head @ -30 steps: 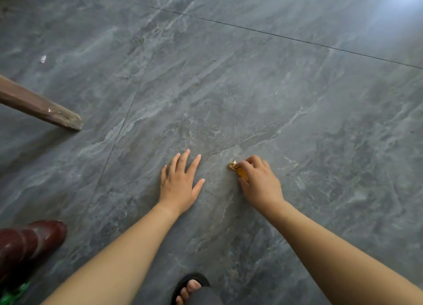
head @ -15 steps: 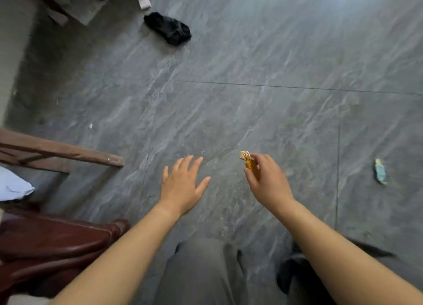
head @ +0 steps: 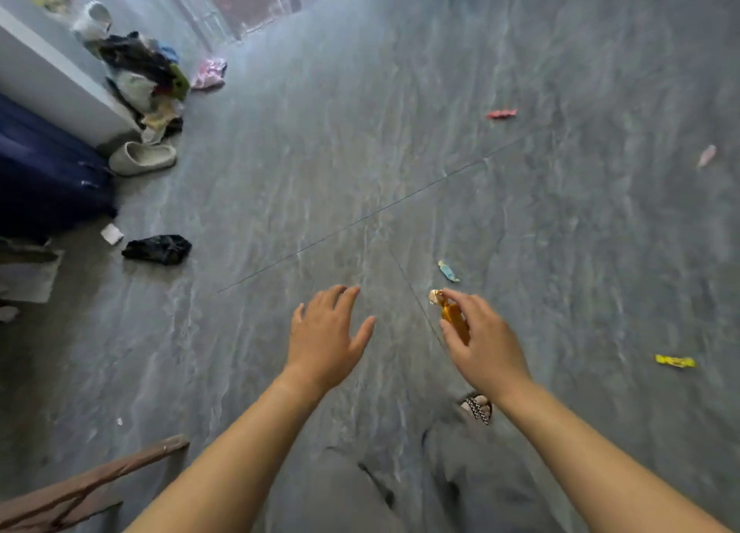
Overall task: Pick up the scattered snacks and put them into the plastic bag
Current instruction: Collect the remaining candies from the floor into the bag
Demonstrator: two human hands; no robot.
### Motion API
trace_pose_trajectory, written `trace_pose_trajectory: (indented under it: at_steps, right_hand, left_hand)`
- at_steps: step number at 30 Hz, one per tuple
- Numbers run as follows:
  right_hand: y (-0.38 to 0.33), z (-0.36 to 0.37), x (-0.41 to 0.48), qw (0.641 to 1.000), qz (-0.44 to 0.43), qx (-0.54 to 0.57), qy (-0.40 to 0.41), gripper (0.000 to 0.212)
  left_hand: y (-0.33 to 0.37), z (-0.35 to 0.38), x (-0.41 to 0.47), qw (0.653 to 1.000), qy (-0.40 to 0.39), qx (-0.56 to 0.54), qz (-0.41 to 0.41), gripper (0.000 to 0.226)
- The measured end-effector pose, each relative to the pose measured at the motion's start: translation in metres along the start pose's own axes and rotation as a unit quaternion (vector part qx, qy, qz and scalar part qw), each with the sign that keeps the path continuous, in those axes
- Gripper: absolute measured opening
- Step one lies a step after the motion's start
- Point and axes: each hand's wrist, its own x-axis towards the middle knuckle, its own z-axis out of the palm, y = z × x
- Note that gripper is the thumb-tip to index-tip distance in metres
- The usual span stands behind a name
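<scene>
My right hand (head: 482, 342) pinches a gold-wrapped candy (head: 450, 312) above the grey floor. My left hand (head: 326, 334) hovers beside it with fingers spread, holding nothing. Other wrapped snacks lie scattered on the floor: a blue one (head: 448, 271) just beyond my right hand, a yellow one (head: 675, 360) to the right, a red one (head: 501, 113) farther off, and a pink one (head: 706, 155) at the far right. A crumpled black plastic bag (head: 157, 249) lies on the floor to the left.
A pile of clothes (head: 148, 76) and a grey slipper (head: 142, 158) sit against the white wall at upper left, by a dark blue object (head: 44, 172). A pink cloth (head: 208, 74) lies nearby. A wooden chair frame (head: 80, 484) is at lower left. My sandalled foot (head: 477, 406) shows below.
The view has lifted from close to the floor to higher up, revealing more of the room. My right hand raised the gold candy off the floor; my left hand left the floor.
</scene>
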Motion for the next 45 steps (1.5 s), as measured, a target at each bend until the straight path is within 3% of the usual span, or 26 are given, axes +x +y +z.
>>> trace_pose_trajectory:
  at_steps: [4, 8, 18, 25, 30, 36, 40, 45]
  right_hand:
    - [0.069, -0.038, 0.014, 0.997, 0.067, 0.012, 0.046, 0.038]
    - [0.152, -0.027, 0.035, 0.984, 0.146, 0.028, 0.097, 0.040]
    - [0.389, 0.155, 0.112, 0.950, 0.250, 0.076, 0.174, 0.041]
    - [0.524, 0.268, 0.183, 0.948, 0.268, 0.050, 0.166, 0.042]
    - [0.556, 0.294, 0.187, 0.940, 0.285, 0.045, 0.181, 0.045]
    - [0.558, 0.292, 0.170, 0.931, 0.311, 0.044, 0.187, 0.044]
    - [0.569, 0.298, 0.171, 0.922, 0.347, -0.011, 0.174, 0.045]
    - [0.568, 0.304, 0.173, 0.940, 0.310, -0.041, 0.135, 0.033]
  left_hand:
    - [0.074, 0.025, 0.063, 0.992, -0.041, 0.048, 0.108, 0.061]
    - [0.115, 0.085, 0.136, 0.972, -0.094, 0.105, 0.188, 0.059]
    - [0.106, 0.357, 0.336, 0.901, -0.149, 0.244, 0.326, 0.057]
    - [0.072, 0.501, 0.444, 0.892, -0.139, 0.272, 0.332, 0.053]
    - [0.065, 0.531, 0.472, 0.905, -0.113, 0.243, 0.329, 0.038]
    - [0.085, 0.544, 0.460, 0.954, -0.095, 0.145, 0.243, 0.044]
    - [0.101, 0.558, 0.454, 0.965, -0.075, 0.124, 0.217, 0.041]
    - [0.106, 0.554, 0.448, 0.969, -0.090, 0.084, 0.215, 0.029]
